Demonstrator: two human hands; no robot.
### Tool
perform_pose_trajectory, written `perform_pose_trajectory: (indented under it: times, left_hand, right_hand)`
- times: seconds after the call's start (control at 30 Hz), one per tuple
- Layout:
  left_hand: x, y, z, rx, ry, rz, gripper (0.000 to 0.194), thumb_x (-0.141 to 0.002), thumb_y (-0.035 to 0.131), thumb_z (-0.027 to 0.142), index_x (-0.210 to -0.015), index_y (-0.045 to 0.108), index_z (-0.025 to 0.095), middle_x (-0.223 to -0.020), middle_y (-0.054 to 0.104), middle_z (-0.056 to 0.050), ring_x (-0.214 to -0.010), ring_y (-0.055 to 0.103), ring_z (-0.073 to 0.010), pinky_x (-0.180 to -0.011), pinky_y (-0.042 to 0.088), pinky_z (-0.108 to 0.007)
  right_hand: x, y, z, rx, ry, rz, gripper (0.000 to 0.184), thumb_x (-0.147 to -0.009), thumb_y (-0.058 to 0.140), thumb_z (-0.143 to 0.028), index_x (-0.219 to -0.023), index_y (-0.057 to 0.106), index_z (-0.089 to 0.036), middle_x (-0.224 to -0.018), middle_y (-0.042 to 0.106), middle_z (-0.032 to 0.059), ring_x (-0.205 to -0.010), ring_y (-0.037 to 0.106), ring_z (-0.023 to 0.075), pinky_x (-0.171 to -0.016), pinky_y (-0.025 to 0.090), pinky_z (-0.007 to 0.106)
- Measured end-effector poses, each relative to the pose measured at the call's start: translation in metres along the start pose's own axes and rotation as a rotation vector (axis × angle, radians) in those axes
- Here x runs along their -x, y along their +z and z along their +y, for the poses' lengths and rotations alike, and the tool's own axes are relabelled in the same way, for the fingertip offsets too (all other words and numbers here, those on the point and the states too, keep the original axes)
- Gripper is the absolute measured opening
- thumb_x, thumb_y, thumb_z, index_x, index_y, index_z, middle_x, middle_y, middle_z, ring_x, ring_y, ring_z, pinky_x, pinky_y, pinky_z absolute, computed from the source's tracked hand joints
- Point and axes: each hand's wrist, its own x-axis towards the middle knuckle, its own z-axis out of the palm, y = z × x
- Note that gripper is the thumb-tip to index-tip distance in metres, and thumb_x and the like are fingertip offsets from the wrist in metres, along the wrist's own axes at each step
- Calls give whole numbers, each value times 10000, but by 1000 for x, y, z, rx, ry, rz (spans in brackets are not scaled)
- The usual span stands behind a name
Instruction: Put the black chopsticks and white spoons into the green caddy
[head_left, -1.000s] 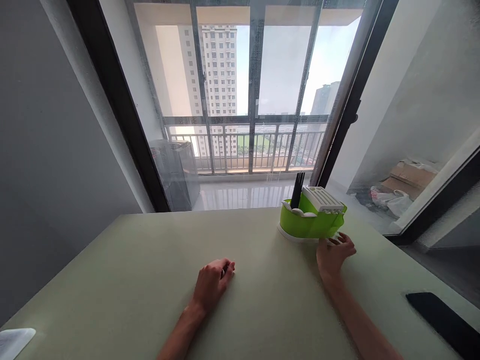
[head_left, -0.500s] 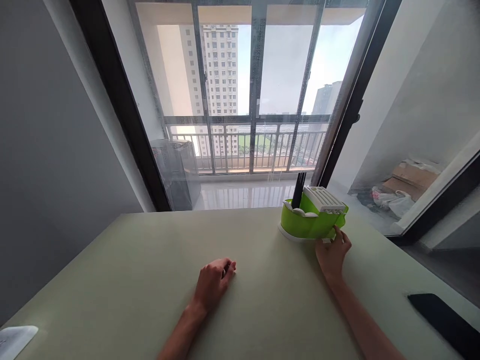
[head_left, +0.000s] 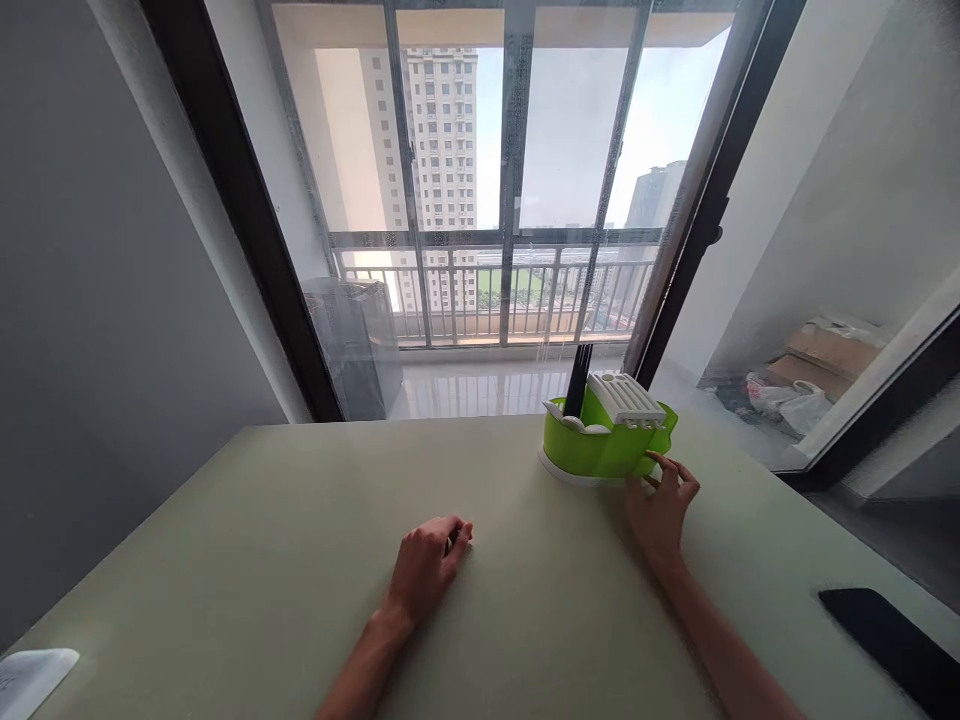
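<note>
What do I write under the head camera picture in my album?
Right hand at the green caddy, left hand resting on the table.

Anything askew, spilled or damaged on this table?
Nothing clearly stands out. The green holder stands upright by the right hand, the black sticks leaning inside it; I see no spill or breakage. The white item at left is cut off.

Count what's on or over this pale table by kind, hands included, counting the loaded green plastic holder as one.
Bare left hand and bare right hand: 2
Loaded green plastic holder: 1
Black flat long object: 1
White flat object, left edge: 1
Total: 5
</note>
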Motion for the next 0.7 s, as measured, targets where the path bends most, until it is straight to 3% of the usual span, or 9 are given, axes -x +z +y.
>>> perform_pose_trajectory:
  times: [0.3, 0.47, 0.7]
  left_hand:
    - [0, 1, -1, 3, -9, 7, 463, -1020, 356, 491, -818, 676, 224, -764, 707, -37, -641, 599, -173, -612, 355, -267]
    - [0, 4, -3, 20, -26, 26, 443, -1010, 385, 482, -810, 689, 230, -751, 709, -34, -633, 602, -173, -615, 355, -273]
    - [-1, 6, -3, 49, -51, 21, 403, -992, 414, 461, -819, 698, 234, -770, 727, -39, -652, 611, -176, -636, 364, -284]
  right_hand:
    - [9, 1, -27, -39, 34, -97, 309, -817, 588, -273, -1122, 610, -226, -1416, 333, 129, -872, 613, 155, -747, 579, 375]
    - [16, 4, -40, -61, -12, -100, 241, -799, 573, -237, -1031, 640, -223, -1351, 383, 106, -946, 594, 174, -863, 570, 415]
    - [33, 12, -56, -70, -50, -144, 186, -841, 587, -278, -1012, 646, -236, -1320, 360, 108, -1135, 555, 265, -895, 576, 478]
